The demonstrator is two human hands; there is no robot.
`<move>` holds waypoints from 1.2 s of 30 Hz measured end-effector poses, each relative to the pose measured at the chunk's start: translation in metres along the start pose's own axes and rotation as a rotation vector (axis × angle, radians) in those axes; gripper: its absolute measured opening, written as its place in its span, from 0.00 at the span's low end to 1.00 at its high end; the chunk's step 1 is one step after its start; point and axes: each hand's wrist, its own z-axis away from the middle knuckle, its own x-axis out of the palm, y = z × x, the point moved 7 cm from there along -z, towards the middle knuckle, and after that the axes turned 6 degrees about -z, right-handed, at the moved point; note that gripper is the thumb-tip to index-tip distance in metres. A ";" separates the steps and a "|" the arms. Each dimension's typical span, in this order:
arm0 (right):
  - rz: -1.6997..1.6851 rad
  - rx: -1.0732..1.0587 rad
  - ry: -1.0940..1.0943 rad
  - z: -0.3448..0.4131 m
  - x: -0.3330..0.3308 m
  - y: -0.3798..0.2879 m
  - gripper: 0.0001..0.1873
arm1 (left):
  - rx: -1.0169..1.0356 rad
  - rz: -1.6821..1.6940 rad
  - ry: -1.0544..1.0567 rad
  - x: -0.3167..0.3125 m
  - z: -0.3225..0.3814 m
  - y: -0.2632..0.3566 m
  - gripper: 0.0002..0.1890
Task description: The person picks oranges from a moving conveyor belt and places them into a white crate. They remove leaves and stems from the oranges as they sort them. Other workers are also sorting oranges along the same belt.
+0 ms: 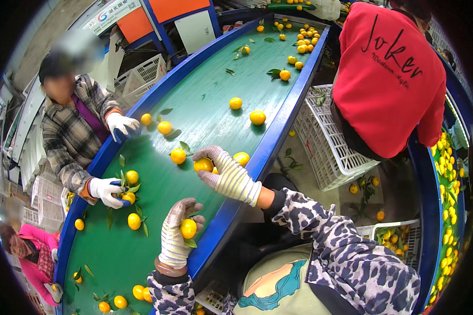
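Note:
Yellow-orange citrus fruits, some with leaves, lie on a green conveyor belt (205,106). My left hand (177,236), in a striped knit glove with a grey palm, holds a citrus fruit (188,228) with a green leaf beneath it, near the belt's blue rim. Farther up the belt, my right hand (224,169), gloved alike, has its thumb and fingers around another citrus fruit (203,165). Part of a second fruit shows under that palm. One more fruit (241,158) rests beside the right hand, against the rim. A leafy fruit (178,156) lies just left of it.
Across the belt, a person in white gloves (110,193) handles leafy fruits. A person in pink (35,256) is at lower left, and one in a red top (390,86) at upper right. A white plastic crate (339,145) stands beyond the blue rim (276,130). Another crate (412,236) holds fruit.

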 end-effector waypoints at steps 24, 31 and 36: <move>-0.407 0.080 -0.412 0.028 0.037 -0.034 0.25 | 0.037 -0.126 -0.135 0.010 0.004 0.010 0.27; 0.903 -0.001 -0.137 -0.048 -0.066 0.016 0.23 | 0.058 -0.077 -0.150 0.013 0.008 0.013 0.27; 1.384 0.580 -0.354 -0.080 -0.140 0.087 0.20 | 0.089 -0.095 -0.141 0.013 0.011 0.013 0.25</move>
